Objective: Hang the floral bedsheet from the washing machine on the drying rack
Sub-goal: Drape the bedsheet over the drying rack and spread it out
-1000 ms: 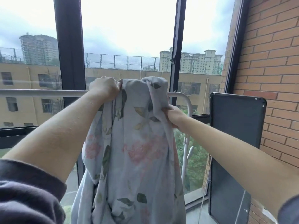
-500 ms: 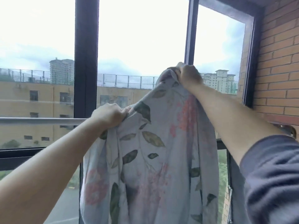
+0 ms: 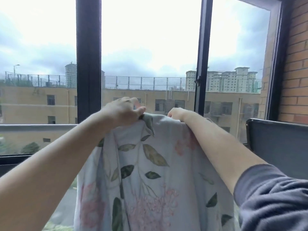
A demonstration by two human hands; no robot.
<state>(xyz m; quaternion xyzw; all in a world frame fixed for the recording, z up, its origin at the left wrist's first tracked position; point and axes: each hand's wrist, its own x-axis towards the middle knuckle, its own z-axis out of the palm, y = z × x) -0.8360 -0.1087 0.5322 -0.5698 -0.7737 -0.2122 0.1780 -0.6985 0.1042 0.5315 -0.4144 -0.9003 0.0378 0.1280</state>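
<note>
The floral bedsheet, pale with green leaves and pink flowers, hangs down in front of me from the grey top rail of the drying rack. My left hand pinches the sheet's top edge at the rail. About a hand's width to the right, my right hand rests on the top of the sheet, its fingers curled over the far side and hidden. The rail behind the sheet is covered.
Dark window frames stand right behind the rail, with buildings outside. A dark flat panel leans at the right against a brick wall. My grey sleeve fills the lower right.
My right hand, raised high with the sheet half a second ago, has come down to rail height. The sheet's top now lies over the rail. My left hand stays at the rail.
</note>
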